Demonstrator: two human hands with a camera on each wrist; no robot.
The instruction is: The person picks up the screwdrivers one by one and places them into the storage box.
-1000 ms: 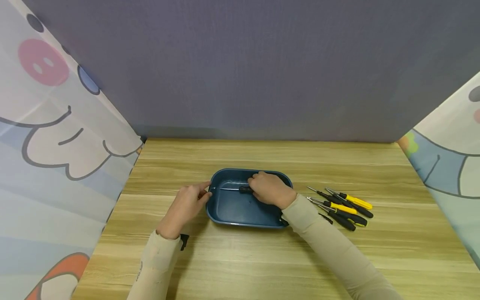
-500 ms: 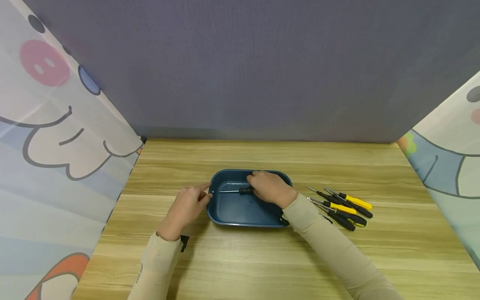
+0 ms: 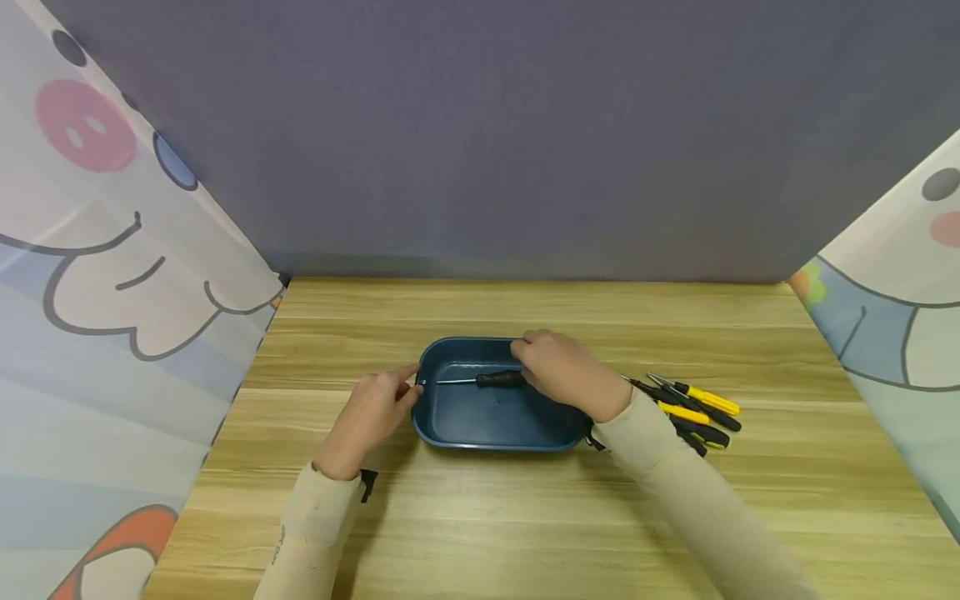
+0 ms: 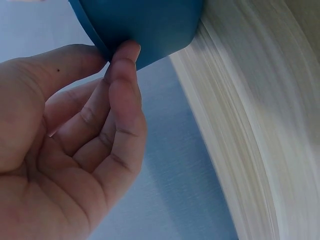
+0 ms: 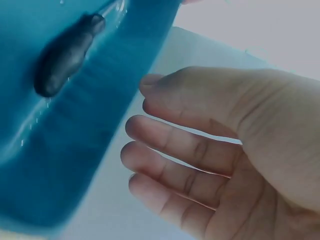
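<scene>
A dark blue tray stands on the wood-grain table. My left hand pinches its left rim between thumb and fingers; in the left wrist view the fingers curl under the tray's outer wall. Inside the tray, near the far side, lies a screwdriver with a black handle and a thin metal shaft that points left. My right hand is over the tray's far right part, off the screwdriver handle. In the right wrist view its fingers are relaxed and hold nothing, fingertips close by the tray's rim.
Several screwdrivers with yellow and black handles lie in a loose pile to the right of the tray, partly behind the right forearm. A grey panel rises at the table's back edge, with cartoon-printed curtains at the sides.
My right hand has let go of the screwdriver in the tray and moved right and slightly away, baring more of its handle. My left hand keeps its place on the rim.
</scene>
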